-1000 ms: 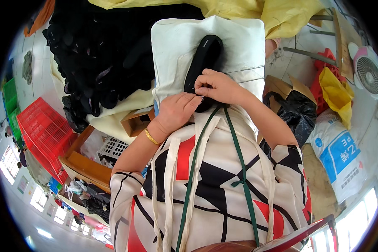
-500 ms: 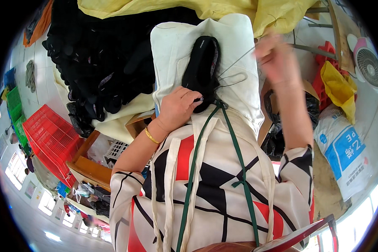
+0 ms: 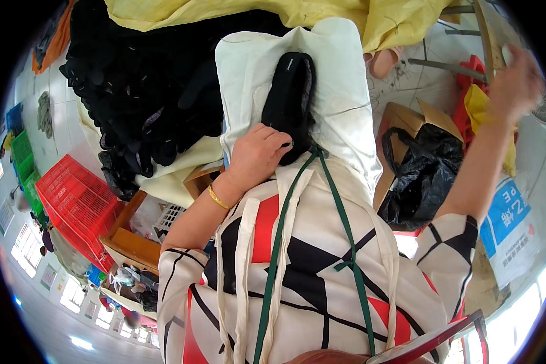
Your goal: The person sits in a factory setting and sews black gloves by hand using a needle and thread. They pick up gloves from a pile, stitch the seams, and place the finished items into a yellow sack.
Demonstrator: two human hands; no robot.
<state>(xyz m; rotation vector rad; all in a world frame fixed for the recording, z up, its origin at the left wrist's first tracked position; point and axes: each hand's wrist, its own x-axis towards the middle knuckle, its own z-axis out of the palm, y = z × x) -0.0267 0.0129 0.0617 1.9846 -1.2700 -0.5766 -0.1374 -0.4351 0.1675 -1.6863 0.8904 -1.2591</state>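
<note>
Left hand (image 3: 258, 151) pinching black shoe (image 3: 287, 88), white cloth (image 3: 341, 67) under both. Right hand (image 3: 519, 85) out wide, blurred, can't tell finger state; cardboard box (image 3: 399, 116) between hands.

the left forearm (image 3: 198, 208) goes upward and inward, and the left hand (image 3: 256, 151) is before the body, its back turned up. the fingers (image 3: 277, 139) of this hand are bent and lie close together, pointing to the right. the right arm (image 3: 480, 162) is stretched out far to the right side, well apart from the left hand. the right hand (image 3: 515, 88) is blurred, so the pose of its fingers cannot be told.
</note>
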